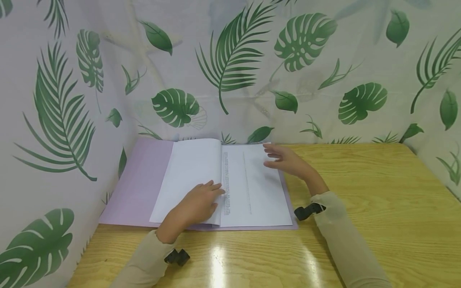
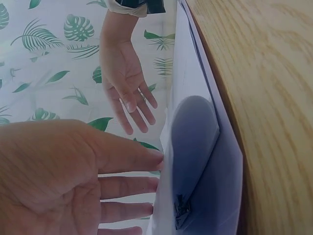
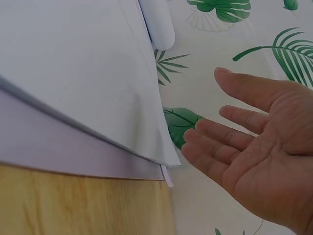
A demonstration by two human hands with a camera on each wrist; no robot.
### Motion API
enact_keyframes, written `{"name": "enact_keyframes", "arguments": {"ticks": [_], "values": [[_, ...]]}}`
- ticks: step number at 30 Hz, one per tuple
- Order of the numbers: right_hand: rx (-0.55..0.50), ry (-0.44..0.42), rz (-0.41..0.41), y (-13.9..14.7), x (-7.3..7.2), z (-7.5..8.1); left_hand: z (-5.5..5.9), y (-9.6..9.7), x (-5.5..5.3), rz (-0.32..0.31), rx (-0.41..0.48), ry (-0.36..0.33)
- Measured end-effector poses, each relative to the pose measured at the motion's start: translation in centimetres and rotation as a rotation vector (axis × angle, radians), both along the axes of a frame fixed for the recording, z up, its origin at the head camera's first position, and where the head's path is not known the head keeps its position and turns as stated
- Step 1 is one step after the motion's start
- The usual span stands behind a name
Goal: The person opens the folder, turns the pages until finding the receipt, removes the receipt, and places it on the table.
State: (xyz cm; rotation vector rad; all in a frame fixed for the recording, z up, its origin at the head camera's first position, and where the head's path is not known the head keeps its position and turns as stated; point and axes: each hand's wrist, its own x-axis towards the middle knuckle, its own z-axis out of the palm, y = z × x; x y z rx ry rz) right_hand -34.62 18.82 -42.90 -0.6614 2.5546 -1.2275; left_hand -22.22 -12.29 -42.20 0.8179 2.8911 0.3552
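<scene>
A lilac folder [image 1: 138,176] lies spread on the table, with white sheets turned over to its left side. The right-hand page [image 1: 264,192] carries a narrow column of small print near the fold. My left hand [image 1: 199,202] rests its outstretched fingertips on the turned white sheets [image 1: 183,172] beside the fold; in the left wrist view these sheets bulge in a rounded curve [image 2: 193,127]. Over the upper right corner of the printed page hovers my right hand [image 1: 286,160], fingers extended and thumb apart. The right wrist view shows its palm [image 3: 279,161] holding nothing, close to the page corner [image 3: 168,156].
The wooden table [image 1: 363,192] extends to the right and in front of the folder. A leaf-patterned cloth [image 1: 248,108] hangs behind the table and along its left side. Small black devices [image 1: 176,257] are strapped at both sleeves.
</scene>
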Motion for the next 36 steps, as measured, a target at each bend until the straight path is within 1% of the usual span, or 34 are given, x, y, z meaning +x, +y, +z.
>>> {"name": "enact_keyframes", "arguments": {"ticks": [7, 12, 15, 18, 26, 31, 36], "values": [[-0.040, -0.036, 0.011, 0.7, -0.3, -0.6, -0.1, -0.1, -0.2, -0.003, -0.007, 0.019], [-0.010, -0.056, -0.022, 1.1, -0.7, -1.0, -0.1, -0.2, -0.3, -0.004, -0.007, 0.029], [0.007, -0.077, -0.045, 1.2, -0.8, -1.2, -0.1, -0.2, -0.3, 0.000, -0.003, 0.027], [-0.002, -0.096, -0.049, 1.4, -0.9, -1.3, -0.1, -0.2, -0.3, 0.004, 0.000, 0.016], [-0.032, -0.125, -0.023, 1.8, -1.4, -1.7, -0.2, -0.3, -0.4, 0.006, -0.025, 0.010], [-0.008, -0.137, -0.024, 1.8, -1.6, -1.9, -0.2, -0.3, -0.5, 0.013, -0.032, -0.008], [0.015, -0.145, -0.031, 1.6, -1.5, -1.8, -0.2, -0.4, -0.6, 0.003, -0.033, -0.020]]}}
